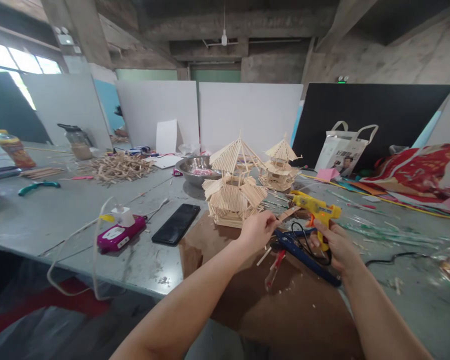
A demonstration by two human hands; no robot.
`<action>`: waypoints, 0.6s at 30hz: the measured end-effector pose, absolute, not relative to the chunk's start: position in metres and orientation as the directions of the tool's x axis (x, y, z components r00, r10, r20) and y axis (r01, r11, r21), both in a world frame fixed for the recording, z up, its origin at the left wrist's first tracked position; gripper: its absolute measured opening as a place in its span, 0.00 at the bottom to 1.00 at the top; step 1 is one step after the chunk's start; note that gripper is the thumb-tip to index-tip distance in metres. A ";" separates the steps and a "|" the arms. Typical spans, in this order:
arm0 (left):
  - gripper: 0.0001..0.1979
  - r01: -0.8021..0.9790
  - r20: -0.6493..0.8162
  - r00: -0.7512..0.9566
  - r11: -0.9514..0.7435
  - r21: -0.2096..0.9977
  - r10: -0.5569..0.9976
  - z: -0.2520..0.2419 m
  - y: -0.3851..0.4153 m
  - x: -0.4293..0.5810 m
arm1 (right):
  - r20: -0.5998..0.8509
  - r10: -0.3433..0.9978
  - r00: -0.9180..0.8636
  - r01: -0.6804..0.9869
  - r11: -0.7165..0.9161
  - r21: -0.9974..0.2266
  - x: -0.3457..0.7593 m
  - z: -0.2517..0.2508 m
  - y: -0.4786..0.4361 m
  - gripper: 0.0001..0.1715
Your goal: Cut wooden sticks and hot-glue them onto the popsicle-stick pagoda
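Note:
My right hand (333,245) grips the handle of a yellow hot glue gun (315,204), its nozzle pointing left. Just in front of the nozzle, my left hand (260,230) has its fingers pinched together; what is between them is too small to make out. Behind my left hand stands a pavilion model (234,192) built of thin wooden sticks, with a pointed stick roof. Pliers with blue handles (303,257) lie under my hands on a brown board (285,315). A small red and clear tool (275,267) and loose stick bits are beside them.
A second stick pavilion (280,167) and a metal bowl (195,172) stand farther back. To the left are a black phone (176,224), a purple power strip (122,235) with cords, and a pile of sticks (120,167). A white bag (343,150) stands at back right.

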State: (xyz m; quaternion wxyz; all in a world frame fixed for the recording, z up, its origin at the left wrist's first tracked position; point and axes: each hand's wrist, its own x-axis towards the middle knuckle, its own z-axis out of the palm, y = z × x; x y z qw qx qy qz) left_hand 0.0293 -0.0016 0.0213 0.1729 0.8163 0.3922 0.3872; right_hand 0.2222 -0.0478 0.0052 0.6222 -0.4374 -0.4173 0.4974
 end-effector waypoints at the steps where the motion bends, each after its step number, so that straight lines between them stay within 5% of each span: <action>1: 0.11 0.521 0.492 0.381 -0.621 0.585 0.783 0.018 0.002 0.027 | 0.096 0.982 0.160 -0.254 0.135 -0.958 0.222 0.005 -0.047 0.16; 11: 0.15 0.560 0.438 0.311 -0.535 0.632 0.843 0.008 0.016 0.009 | 0.112 0.972 0.209 -0.261 0.166 -0.951 0.218 0.006 -0.043 0.17; 14: 0.19 0.689 0.354 0.347 -0.492 0.533 0.869 0.010 0.014 0.011 | 0.098 0.974 0.205 -0.268 0.152 -0.951 0.216 0.007 -0.043 0.17; 18: 0.12 0.814 0.204 0.427 -0.473 0.337 0.881 0.009 0.013 0.010 | 0.120 0.970 0.212 -0.275 0.177 -0.945 0.215 0.007 -0.042 0.18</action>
